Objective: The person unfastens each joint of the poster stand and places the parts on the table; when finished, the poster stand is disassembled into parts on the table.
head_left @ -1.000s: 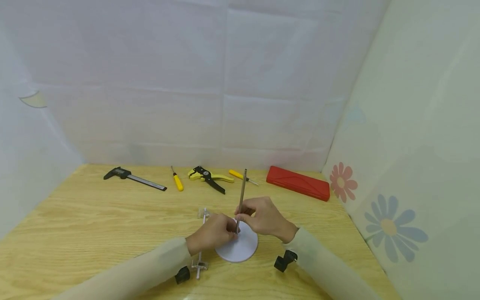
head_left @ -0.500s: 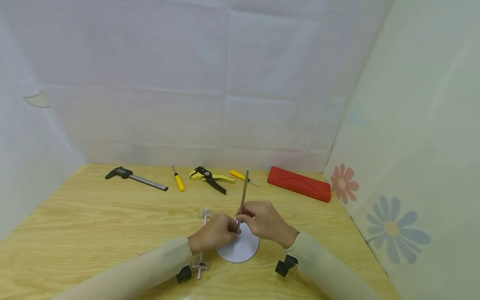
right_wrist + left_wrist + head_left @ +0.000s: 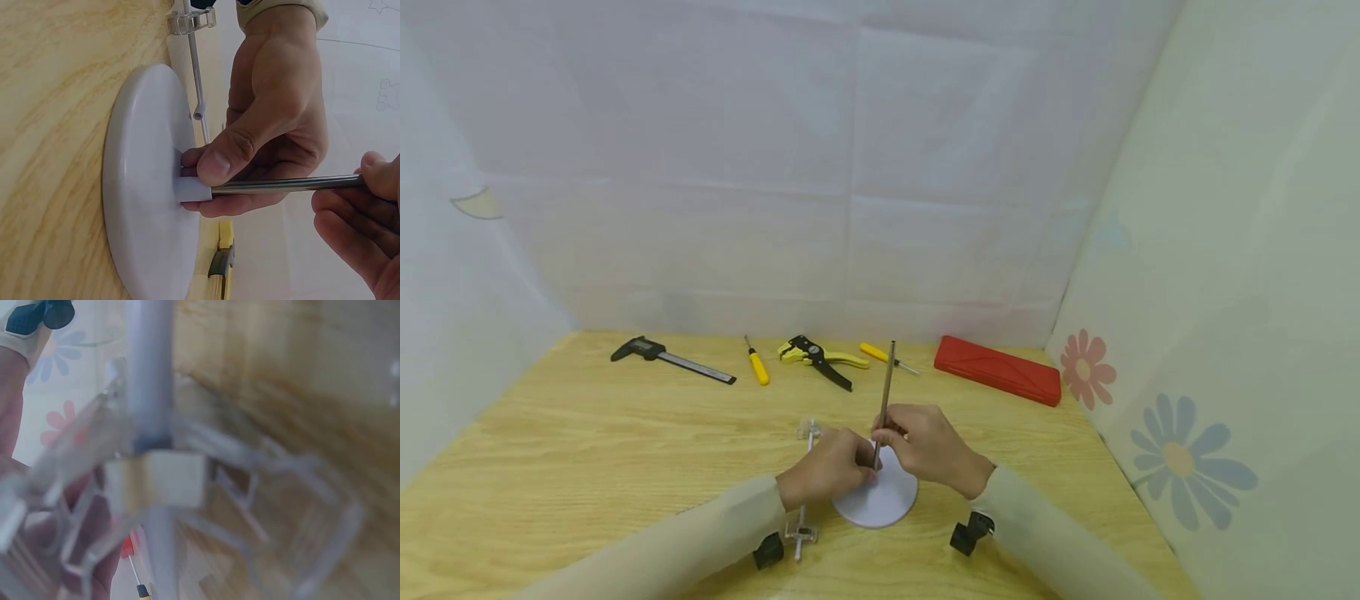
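A round white base lies flat on the table, with a slim metal rod standing nearly upright from its middle, leaning slightly right. My left hand pinches the short white collar at the rod's foot between thumb and fingers. Higher up, my right hand pinches the rod itself; in the right wrist view its fingertips show at the right edge. Left of the base, partly behind my left hand, lies a thin white rod carrying clear plastic clips, blurred in the left wrist view.
Along the back of the table lie a digital caliper, a yellow screwdriver, yellow-and-black wire strippers, a second yellow screwdriver and a red case. White sheeting rises behind; a flowered wall stands right.
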Available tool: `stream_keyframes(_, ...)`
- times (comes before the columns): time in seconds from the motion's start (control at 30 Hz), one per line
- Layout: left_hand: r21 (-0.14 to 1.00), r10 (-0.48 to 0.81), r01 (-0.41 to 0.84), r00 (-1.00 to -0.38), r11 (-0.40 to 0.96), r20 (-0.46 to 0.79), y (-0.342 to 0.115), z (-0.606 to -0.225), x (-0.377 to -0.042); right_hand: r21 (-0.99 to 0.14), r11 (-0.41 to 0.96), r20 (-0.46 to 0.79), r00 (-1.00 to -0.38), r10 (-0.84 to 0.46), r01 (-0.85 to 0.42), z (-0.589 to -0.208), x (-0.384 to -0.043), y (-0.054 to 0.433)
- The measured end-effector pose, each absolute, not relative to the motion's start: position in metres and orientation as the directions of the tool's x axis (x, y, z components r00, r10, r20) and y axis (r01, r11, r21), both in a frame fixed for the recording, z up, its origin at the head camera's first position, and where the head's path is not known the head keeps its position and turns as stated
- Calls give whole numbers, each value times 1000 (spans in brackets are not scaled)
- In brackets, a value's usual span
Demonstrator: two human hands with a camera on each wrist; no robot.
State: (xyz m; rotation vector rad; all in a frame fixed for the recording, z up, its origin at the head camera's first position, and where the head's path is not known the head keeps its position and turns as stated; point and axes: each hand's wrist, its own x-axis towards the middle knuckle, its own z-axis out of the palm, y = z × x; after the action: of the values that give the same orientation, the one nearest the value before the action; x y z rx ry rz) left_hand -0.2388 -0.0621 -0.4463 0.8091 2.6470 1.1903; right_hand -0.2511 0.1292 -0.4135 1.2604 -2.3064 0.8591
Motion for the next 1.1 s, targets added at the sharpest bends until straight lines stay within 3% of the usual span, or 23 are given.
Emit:
stream_keyframes(0.13, 728, 523, 418, -847, 544, 96, -63, -445, -240, -353, 417, 577, -546, -607, -837, -414, -253, 128)
stream_keyframes(0.37, 723, 518, 413, -851, 554, 89, -64, -444, -240, -287, 404, 604, -492, -627, -868, -414, -253, 126)
stream_keyframes(0.53, 723, 520, 415, -849, 552, 91, -62, -443, -239, -332, 384, 619, -506, -601, -862, -418, -255, 127)
stream_keyframes(0.7, 720, 517, 426, -849, 548, 109, -61, -446, -237, -250, 385, 654, -448, -609, -888, -420, -253, 127)
stream_keyframes(0.93, 699, 508, 449, -850, 557, 140, -63, -447, -237, -307, 389, 641, -491, -590, -868, -420, -255, 125)
stream_keyframes(1.1, 709, 514, 451, -845, 542, 145, -62, -448, -236, -249, 381, 657, -445, -609, -890, -421, -252, 126)
